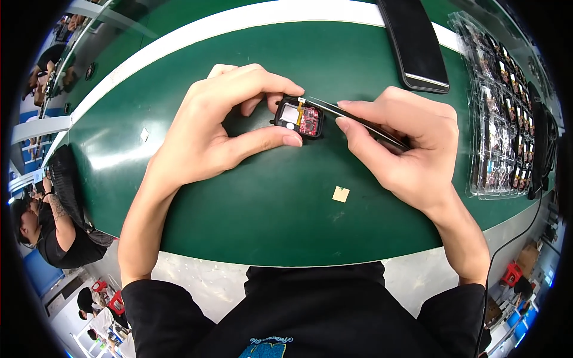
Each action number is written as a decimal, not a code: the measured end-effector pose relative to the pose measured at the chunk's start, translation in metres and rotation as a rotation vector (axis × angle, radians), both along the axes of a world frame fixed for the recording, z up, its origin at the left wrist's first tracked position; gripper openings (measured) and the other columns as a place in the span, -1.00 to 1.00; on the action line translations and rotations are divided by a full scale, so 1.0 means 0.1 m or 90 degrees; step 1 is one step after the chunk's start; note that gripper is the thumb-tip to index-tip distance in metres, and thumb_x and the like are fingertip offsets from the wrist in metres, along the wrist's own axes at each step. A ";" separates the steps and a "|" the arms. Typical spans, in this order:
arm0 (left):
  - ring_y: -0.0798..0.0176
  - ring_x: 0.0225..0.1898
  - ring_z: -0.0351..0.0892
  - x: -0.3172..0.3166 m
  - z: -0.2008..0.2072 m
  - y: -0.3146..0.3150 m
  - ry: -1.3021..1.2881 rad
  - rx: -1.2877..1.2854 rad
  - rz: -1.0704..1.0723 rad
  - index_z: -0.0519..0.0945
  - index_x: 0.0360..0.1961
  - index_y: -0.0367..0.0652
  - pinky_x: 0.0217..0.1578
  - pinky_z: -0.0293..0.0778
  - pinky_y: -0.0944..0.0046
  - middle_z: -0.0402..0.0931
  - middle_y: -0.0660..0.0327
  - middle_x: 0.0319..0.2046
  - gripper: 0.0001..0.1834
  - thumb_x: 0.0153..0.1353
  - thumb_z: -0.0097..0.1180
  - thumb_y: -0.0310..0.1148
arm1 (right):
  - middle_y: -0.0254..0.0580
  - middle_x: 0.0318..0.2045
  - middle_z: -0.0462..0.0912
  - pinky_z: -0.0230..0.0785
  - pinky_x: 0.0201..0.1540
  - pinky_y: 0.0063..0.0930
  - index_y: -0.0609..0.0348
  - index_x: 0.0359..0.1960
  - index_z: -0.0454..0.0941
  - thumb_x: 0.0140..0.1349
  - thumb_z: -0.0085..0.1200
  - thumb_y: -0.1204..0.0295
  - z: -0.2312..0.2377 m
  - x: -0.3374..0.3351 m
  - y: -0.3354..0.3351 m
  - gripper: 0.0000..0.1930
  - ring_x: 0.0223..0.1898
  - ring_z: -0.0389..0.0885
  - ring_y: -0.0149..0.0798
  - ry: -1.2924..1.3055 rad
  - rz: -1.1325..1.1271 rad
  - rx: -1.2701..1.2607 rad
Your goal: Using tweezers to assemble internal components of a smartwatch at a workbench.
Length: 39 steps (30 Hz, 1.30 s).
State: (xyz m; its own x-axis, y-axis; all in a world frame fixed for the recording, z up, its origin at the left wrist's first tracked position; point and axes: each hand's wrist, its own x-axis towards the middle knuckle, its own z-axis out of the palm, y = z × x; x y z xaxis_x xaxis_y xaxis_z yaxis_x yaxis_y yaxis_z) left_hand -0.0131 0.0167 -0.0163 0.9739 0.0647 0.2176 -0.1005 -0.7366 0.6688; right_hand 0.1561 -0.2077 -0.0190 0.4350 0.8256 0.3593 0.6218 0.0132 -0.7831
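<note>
While the left hand (209,119) pinches the black-cased device (300,119) by its edges over the green table (268,209), the right hand (412,122) pinches a slim tweezer-like tool (329,107), its tip beside the device's upper edge. A pale yellow square (341,194) lies on the table; clear trays (501,113) stand at right.

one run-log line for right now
left hand: grips open black device | right hand: holds tweezers, tip near device | green table: yellow square
</note>
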 end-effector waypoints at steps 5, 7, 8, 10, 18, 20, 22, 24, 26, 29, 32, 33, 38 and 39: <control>0.28 -0.35 0.40 0.00 -0.01 -0.01 -0.003 -0.002 0.001 0.82 0.05 -0.18 -0.12 0.36 0.22 0.67 0.27 -0.30 -0.44 -0.04 0.68 -0.34 | -0.27 -0.56 0.60 0.28 -0.59 -0.43 0.28 -0.24 0.86 0.08 0.48 0.65 -0.07 -0.01 0.02 -0.81 -0.65 0.49 -0.36 -0.117 0.010 0.054; 0.28 -0.35 0.40 0.00 0.00 -0.01 -0.001 0.000 0.004 0.82 0.05 -0.18 -0.12 0.36 0.22 0.67 0.27 -0.30 -0.44 -0.04 0.68 -0.34 | -0.27 -0.55 0.61 0.30 -0.59 -0.42 0.29 -0.24 0.86 0.08 0.48 0.66 -0.08 -0.02 0.03 -0.81 -0.64 0.50 -0.35 -0.126 0.015 0.053; 0.28 -0.35 0.40 0.00 0.01 -0.01 0.002 0.002 0.005 0.82 0.05 -0.17 -0.12 0.36 0.22 0.67 0.27 -0.30 -0.44 -0.04 0.67 -0.33 | -0.26 -0.54 0.61 0.31 -0.59 -0.40 0.29 -0.24 0.86 0.08 0.47 0.66 -0.08 -0.02 0.04 -0.82 -0.64 0.51 -0.33 -0.134 0.019 0.052; 0.28 -0.35 0.40 0.00 0.02 0.00 0.003 0.004 -0.002 0.83 0.05 -0.17 -0.11 0.36 0.22 0.68 0.27 -0.29 -0.45 -0.03 0.67 -0.32 | -0.27 -0.55 0.62 0.29 -0.59 -0.41 0.29 -0.25 0.86 0.09 0.46 0.67 -0.07 -0.02 0.05 -0.83 -0.63 0.52 -0.35 -0.143 0.021 0.050; 0.29 -0.36 0.38 -0.01 0.02 0.12 0.025 -0.021 -0.044 0.83 0.07 -0.15 -0.09 0.33 0.23 0.73 0.27 -0.23 -0.40 -0.03 0.70 -0.20 | -0.33 -0.59 0.60 0.12 -0.52 -0.50 0.30 -0.16 0.90 0.22 0.46 0.65 -0.02 0.03 0.01 -0.84 -0.60 0.42 -0.50 0.011 0.065 -0.017; 0.30 -0.34 0.40 -0.01 0.02 0.12 0.031 -0.015 -0.049 0.84 0.08 -0.14 -0.11 0.32 0.25 0.74 0.28 -0.21 -0.39 -0.02 0.70 -0.15 | -0.33 -0.59 0.60 0.09 -0.52 -0.51 0.30 -0.17 0.90 0.23 0.45 0.63 -0.01 0.04 0.01 -0.85 -0.59 0.42 -0.52 0.015 0.069 -0.035; 0.30 -0.32 0.43 -0.01 0.02 0.12 0.031 -0.013 -0.052 0.84 0.08 -0.14 -0.12 0.33 0.26 0.75 0.28 -0.20 -0.39 -0.01 0.69 -0.15 | -0.33 -0.59 0.60 0.09 -0.52 -0.51 0.30 -0.17 0.90 0.23 0.45 0.64 0.00 0.04 0.00 -0.85 -0.59 0.42 -0.52 0.019 0.069 -0.040; 0.30 -0.30 0.45 -0.01 0.01 0.12 0.031 -0.013 -0.055 0.84 0.08 -0.14 -0.13 0.33 0.27 0.75 0.28 -0.19 -0.39 0.00 0.69 -0.14 | -0.33 -0.59 0.60 0.09 -0.52 -0.51 0.29 -0.17 0.90 0.23 0.45 0.64 -0.01 0.03 0.00 -0.85 -0.59 0.42 -0.52 0.023 0.068 -0.045; 0.30 -0.24 0.52 0.00 -0.01 0.12 0.016 -0.012 -0.069 0.84 0.08 -0.15 -0.15 0.33 0.28 0.76 0.28 -0.16 -0.40 0.02 0.69 -0.12 | -0.33 -0.59 0.60 0.09 -0.52 -0.51 0.29 -0.18 0.90 0.22 0.46 0.64 -0.02 0.02 0.01 -0.85 -0.59 0.43 -0.52 0.024 0.072 -0.043; 0.30 -0.20 0.56 -0.01 0.01 0.11 0.022 -0.010 -0.066 0.83 0.10 -0.15 -0.15 0.34 0.28 0.77 0.27 -0.14 -0.40 0.03 0.68 -0.14 | -0.33 -0.59 0.60 0.09 -0.52 -0.51 0.29 -0.18 0.90 0.21 0.45 0.65 -0.03 0.03 0.01 -0.85 -0.59 0.43 -0.52 0.025 0.075 -0.039; 0.27 -0.16 0.60 0.01 0.03 0.09 0.033 -0.004 -0.064 0.82 0.09 -0.15 -0.14 0.35 0.26 0.78 0.27 -0.13 -0.44 0.07 0.66 -0.17 | -0.32 -0.59 0.61 0.09 -0.52 -0.51 0.29 -0.19 0.90 0.20 0.46 0.65 -0.03 0.04 0.01 -0.85 -0.59 0.43 -0.52 0.013 0.075 -0.041; 0.27 -0.16 0.60 0.01 0.03 0.09 0.034 -0.004 -0.065 0.82 0.09 -0.15 -0.14 0.35 0.26 0.78 0.27 -0.13 -0.44 0.07 0.66 -0.17 | -0.32 -0.59 0.61 0.09 -0.52 -0.51 0.29 -0.19 0.90 0.20 0.46 0.65 -0.02 0.03 0.01 -0.85 -0.59 0.43 -0.52 0.015 0.074 -0.041; 0.20 -0.16 0.66 0.01 0.03 0.09 -0.008 0.043 -0.100 0.81 0.03 -0.15 -0.09 0.39 0.22 0.79 0.23 -0.13 -0.53 0.13 0.61 -0.19 | -0.32 -0.59 0.60 0.10 -0.52 -0.51 0.30 -0.19 0.90 0.19 0.45 0.65 -0.03 -0.01 0.01 -0.85 -0.59 0.44 -0.52 0.017 0.066 -0.036; 0.20 -0.16 0.66 0.01 0.02 0.09 -0.007 0.045 -0.099 0.81 0.03 -0.15 -0.09 0.39 0.22 0.79 0.23 -0.13 -0.53 0.13 0.61 -0.19 | -0.32 -0.59 0.60 0.10 -0.52 -0.51 0.30 -0.19 0.90 0.19 0.45 0.65 -0.02 -0.01 0.01 -0.85 -0.59 0.44 -0.52 0.018 0.066 -0.035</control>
